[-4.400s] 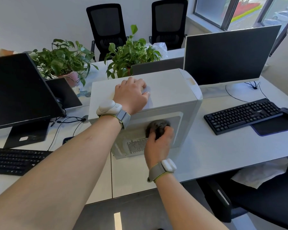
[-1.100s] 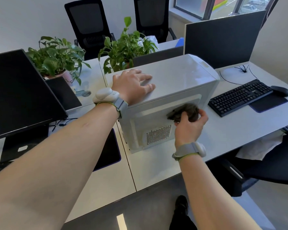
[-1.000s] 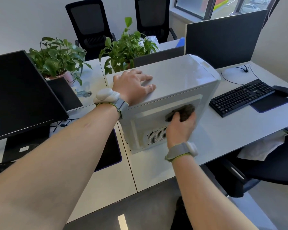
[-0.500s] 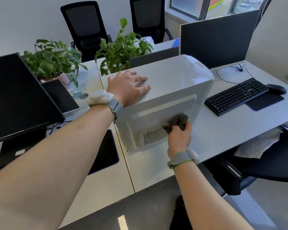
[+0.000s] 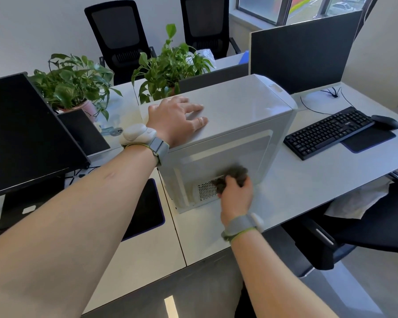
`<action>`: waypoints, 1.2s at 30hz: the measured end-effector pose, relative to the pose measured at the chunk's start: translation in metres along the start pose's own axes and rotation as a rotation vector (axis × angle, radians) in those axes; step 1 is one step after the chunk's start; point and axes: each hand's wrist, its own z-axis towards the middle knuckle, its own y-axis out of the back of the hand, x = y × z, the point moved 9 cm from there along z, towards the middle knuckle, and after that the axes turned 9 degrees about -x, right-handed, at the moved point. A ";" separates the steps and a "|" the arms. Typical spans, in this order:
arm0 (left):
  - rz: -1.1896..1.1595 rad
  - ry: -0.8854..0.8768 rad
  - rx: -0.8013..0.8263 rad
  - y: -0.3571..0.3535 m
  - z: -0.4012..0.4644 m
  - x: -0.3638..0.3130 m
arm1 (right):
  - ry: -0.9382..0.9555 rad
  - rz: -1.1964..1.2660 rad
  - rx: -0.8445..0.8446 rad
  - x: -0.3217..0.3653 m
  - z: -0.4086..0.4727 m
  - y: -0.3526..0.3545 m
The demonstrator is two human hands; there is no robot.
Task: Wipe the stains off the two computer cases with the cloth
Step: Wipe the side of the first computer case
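Computer case (image 5: 228,125) stands on counter (image 5: 308,191). Right hand (image 5: 236,196) grips bunched cloth (image 5: 236,174), pressed low on side panel beside vent — wiping step in hand. Left hand (image 5: 175,120), fingers flat, steadies the top. Next — likely finish lower edge; second case not in view.

My arms and wristwear

Both my forearms are bare, no sleeves. On my left wrist (image 5: 145,143): grey fabric band with a yellow-green edge, carrying a rounded white pod. On my right wrist (image 5: 241,226): matching grey band, yellow-green edge, smaller white pod. My left hand (image 5: 175,120) has a pale ring on one finger.
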 end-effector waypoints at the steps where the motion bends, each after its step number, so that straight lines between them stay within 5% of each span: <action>1: -0.001 0.000 -0.001 0.000 0.000 -0.001 | -0.011 0.033 -0.046 0.007 0.009 0.002; 5: -0.005 0.011 -0.006 0.003 0.000 -0.001 | 0.004 -0.047 -0.053 0.009 -0.007 -0.019; 11: -0.015 0.008 -0.001 0.002 -0.001 -0.002 | -0.104 -0.171 0.415 -0.040 -0.079 -0.044; 17: -0.010 0.024 0.009 0.004 -0.004 -0.002 | 0.076 0.069 0.161 0.024 -0.055 -0.030; 21: -0.019 0.028 0.012 0.004 -0.003 -0.003 | 0.064 -0.208 0.217 0.002 -0.075 -0.053; 25: -0.026 0.024 0.012 0.004 -0.004 -0.003 | -0.162 -0.272 0.321 -0.040 -0.086 -0.060; 31: -0.023 0.018 0.003 0.002 -0.001 -0.001 | 0.237 -0.181 0.276 0.013 -0.083 -0.057; 36: -0.020 0.015 0.004 0.001 -0.001 0.000 | 0.045 -0.483 0.333 -0.043 -0.082 -0.053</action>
